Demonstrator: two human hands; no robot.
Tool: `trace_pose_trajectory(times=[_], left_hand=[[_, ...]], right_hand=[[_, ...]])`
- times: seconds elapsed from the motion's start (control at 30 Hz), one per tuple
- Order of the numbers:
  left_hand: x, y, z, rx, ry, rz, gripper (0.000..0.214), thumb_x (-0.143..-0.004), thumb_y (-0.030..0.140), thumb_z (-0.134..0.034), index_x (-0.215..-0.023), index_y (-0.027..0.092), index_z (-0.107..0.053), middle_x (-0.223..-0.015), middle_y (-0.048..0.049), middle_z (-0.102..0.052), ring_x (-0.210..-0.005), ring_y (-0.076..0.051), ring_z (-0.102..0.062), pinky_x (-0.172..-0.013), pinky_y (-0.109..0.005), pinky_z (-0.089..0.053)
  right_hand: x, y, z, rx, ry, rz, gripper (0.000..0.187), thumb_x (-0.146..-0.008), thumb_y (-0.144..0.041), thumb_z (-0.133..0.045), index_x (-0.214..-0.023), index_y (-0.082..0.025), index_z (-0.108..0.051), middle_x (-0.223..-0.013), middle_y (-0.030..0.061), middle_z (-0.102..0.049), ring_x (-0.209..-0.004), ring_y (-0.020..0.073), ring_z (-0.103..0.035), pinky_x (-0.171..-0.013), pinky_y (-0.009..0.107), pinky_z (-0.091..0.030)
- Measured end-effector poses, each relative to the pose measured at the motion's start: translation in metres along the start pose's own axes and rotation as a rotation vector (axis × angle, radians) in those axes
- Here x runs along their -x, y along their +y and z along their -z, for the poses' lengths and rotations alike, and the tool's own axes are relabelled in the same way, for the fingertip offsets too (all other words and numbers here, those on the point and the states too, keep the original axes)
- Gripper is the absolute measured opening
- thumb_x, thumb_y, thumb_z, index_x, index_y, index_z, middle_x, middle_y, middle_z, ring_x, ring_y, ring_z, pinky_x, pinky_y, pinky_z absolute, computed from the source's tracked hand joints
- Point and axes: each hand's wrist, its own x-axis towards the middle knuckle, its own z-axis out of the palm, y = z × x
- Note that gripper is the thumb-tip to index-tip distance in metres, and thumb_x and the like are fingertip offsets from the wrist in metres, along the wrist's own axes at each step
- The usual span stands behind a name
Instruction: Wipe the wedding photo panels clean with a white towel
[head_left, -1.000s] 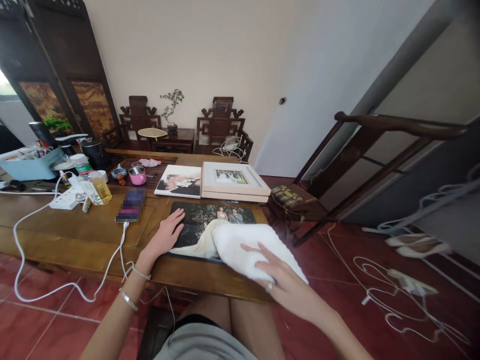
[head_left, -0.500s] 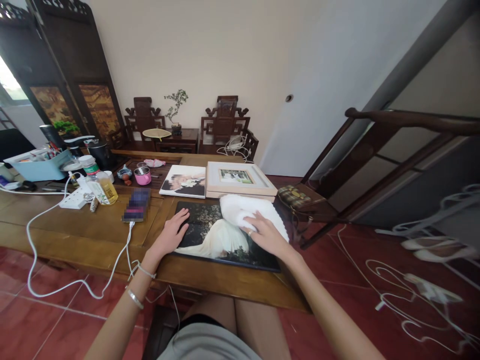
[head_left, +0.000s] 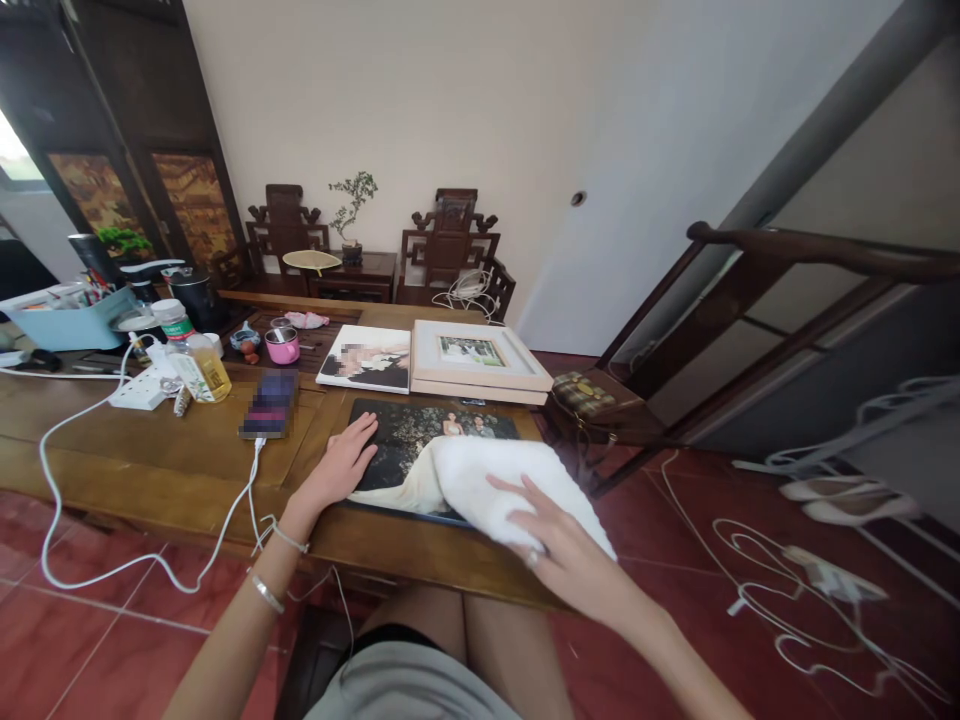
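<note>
White towel (head_left: 480,482) under right grip (head_left: 561,552)

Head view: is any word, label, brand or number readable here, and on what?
None can be read.
On the green-labelled jar: print too small.
On the yellow bottle: label too small.
On the phone: screen blurred.
On the dark photo print: no lettering shows.

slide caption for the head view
Right hand presses a white towel on a photo print; left hand rests on its edge.
</note>
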Motion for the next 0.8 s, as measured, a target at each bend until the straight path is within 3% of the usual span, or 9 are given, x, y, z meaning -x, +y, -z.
trace_pose_trajectory(times=[0.1,0.2,0.27,0.37,0.43,0.53,0.67,0.8], left_hand=[[0.001,0.0,0.003,-0.007,-0.024,-0.004,0.043,-0.095,0.032,-0.031,-0.136,0.021,-0.038,-0.149,-0.008,-0.031,-0.138,-0.02,-0.026,-0.108,-0.045,-0.025],[0.001,-0.001,0.004,-0.004,-0.044,-0.006,0.045,-0.095,0.033,-0.031,-0.138,0.021,-0.036,-0.15,-0.0078,-0.029,-0.138,-0.02,-0.025,-0.109,-0.046,-0.024],[0.0,-0.001,0.004,0.001,-0.045,-0.007,0.045,-0.095,0.033,-0.031,-0.138,0.02,-0.035,-0.15,-0.0078,-0.028,-0.139,-0.02,-0.024,-0.109,-0.046,-0.024],[0.0,-0.002,0.003,0.004,-0.033,-0.006,0.045,-0.095,0.033,-0.031,-0.138,0.02,-0.036,-0.15,-0.0077,-0.029,-0.139,-0.019,-0.024,-0.109,-0.045,-0.024],[0.0,-0.003,0.002,0.002,-0.028,-0.005,0.045,-0.095,0.032,-0.03,-0.138,0.02,-0.036,-0.149,-0.0077,-0.03,-0.139,-0.019,-0.024,-0.109,-0.045,-0.024],[0.0,-0.003,0.001,-0.004,-0.021,-0.008,0.044,-0.095,0.031,-0.03,-0.137,0.02,-0.037,-0.149,-0.0082,-0.031,-0.138,-0.019,-0.024,-0.109,-0.045,-0.025],[0.0,-0.003,-0.001,-0.012,-0.01,-0.005,0.044,-0.095,0.029,-0.029,-0.137,0.019,-0.037,-0.148,-0.009,-0.032,-0.138,-0.02,-0.026,-0.108,-0.046,-0.026],[0.0,-0.002,-0.001,-0.018,-0.004,-0.008,0.044,-0.094,0.028,-0.028,-0.137,0.02,-0.038,-0.148,-0.0085,-0.032,-0.137,-0.02,-0.027,-0.107,-0.045,-0.027]], right_hand=[[-0.036,0.025,0.002,-0.01,0.029,-0.058,0.019,-0.082,-0.017,-0.042,-0.078,-0.02,-0.06,-0.134,0.0113,-0.051,-0.127,0.0293,-0.042,-0.105,0.052,-0.031],[-0.074,0.051,0.004,-0.034,0.066,-0.08,0.02,-0.085,-0.021,-0.041,-0.08,-0.021,-0.06,-0.102,0.0073,-0.068,-0.109,0.0275,-0.057,-0.102,0.049,-0.034],[-0.094,0.064,0.006,-0.043,0.088,-0.093,0.02,-0.086,-0.024,-0.041,-0.08,-0.021,-0.06,-0.085,0.0043,-0.068,-0.095,0.0262,-0.062,-0.099,0.047,-0.037],[-0.11,0.072,0.006,-0.045,0.111,-0.109,0.022,-0.086,-0.025,-0.041,-0.077,-0.021,-0.06,-0.079,0.0036,-0.067,-0.086,0.0253,-0.062,-0.095,0.046,-0.04],[-0.107,0.066,0.005,-0.045,0.112,-0.11,0.021,-0.084,-0.021,-0.041,-0.074,-0.021,-0.06,-0.08,0.0036,-0.068,-0.088,0.0251,-0.062,-0.096,0.047,-0.039],[-0.082,0.044,0.001,-0.048,0.105,-0.097,0.02,-0.079,-0.014,-0.043,-0.077,-0.021,-0.061,-0.103,0.0069,-0.067,-0.111,0.0266,-0.055,-0.102,0.049,-0.034],[-0.033,0.002,-0.007,-0.05,0.07,-0.064,0.019,-0.073,-0.009,-0.045,-0.075,-0.019,-0.061,-0.136,0.0119,-0.048,-0.13,0.0268,-0.039,-0.109,0.053,-0.023],[-0.006,-0.027,-0.009,-0.036,-0.021,0.017,0.025,-0.068,-0.003,-0.043,-0.075,-0.019,-0.061,-0.141,0.0114,-0.043,-0.134,0.0245,-0.032,-0.112,0.054,-0.016]])
